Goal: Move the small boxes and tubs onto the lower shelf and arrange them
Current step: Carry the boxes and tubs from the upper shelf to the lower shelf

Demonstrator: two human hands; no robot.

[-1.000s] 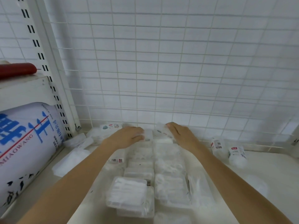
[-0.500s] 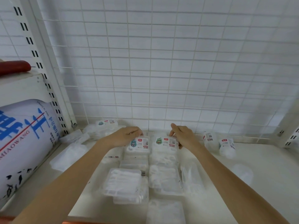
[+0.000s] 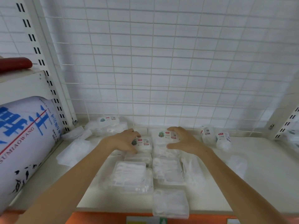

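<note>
Left hand [image 3: 124, 141] grips a small labelled clear plastic box [image 3: 144, 143]; right hand [image 3: 182, 139], fingers spread, rests on its neighbouring labelled box [image 3: 166, 136] on the white shelf [image 3: 258, 159].

Two bare forearms, sleeveless to the frame's edge.
</note>
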